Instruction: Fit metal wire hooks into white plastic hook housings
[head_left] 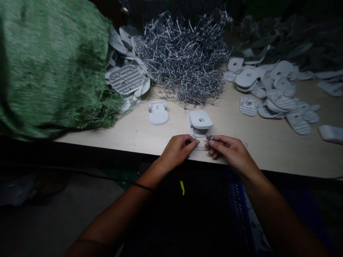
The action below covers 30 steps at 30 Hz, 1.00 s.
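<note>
At the table's front edge, my left hand (182, 146) and my right hand (225, 146) face each other, each closed in a pinch. Between them runs a thin bent metal wire spring (202, 150), one side in each hand. Just beyond the fingertips sits a white plastic clip-like part (200, 119) with a hole in its rounded top. The spring's far ends reach up to this part; whether they are inside it I cannot tell. To the left lies a ribbed white plastic half (158, 113) with two lugs at its back.
A large heap of metal wire springs (184, 53) covers the back middle. Ribbed white plastic parts (125, 79) lie beside a green woven sack (53, 67) at left. More white parts (278, 89) spread over the right. A dark cable (107, 177) crosses below the table edge.
</note>
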Available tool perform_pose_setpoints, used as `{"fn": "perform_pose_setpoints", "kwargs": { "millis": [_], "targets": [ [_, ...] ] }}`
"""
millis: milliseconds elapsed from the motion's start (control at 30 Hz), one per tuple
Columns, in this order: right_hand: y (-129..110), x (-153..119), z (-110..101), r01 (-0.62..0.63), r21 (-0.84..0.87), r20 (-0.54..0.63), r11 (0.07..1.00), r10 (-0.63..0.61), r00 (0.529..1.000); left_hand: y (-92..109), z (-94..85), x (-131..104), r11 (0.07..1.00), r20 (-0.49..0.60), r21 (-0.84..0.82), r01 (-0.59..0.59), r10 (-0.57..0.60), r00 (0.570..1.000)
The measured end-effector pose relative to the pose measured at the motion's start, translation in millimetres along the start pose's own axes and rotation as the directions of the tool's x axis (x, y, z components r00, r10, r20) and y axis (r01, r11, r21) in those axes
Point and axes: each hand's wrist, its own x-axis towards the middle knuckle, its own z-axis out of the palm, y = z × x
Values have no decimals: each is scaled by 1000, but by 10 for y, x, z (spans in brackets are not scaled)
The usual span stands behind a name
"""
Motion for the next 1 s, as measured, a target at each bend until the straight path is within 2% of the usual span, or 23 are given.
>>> {"fn": "perform_pose_setpoints", "kwargs": {
  "millis": [233,533,767,1000],
  "targets": [
    [47,113,3,0,5,-14,1000,0,1000,-9,-12,74,997,-26,70,-36,38,999],
    [18,119,33,-58,28,-21,998,59,998,4,-35,99,982,-24,168,-86,91,996],
    [32,95,94,-46,96,-66,994,52,996,-37,-20,35,973,-194,225,-44,89,977],
    [39,98,105,-52,115,-67,992,60,996,-118,33,66,978,-212,189,-93,133,968]
  ]
}}
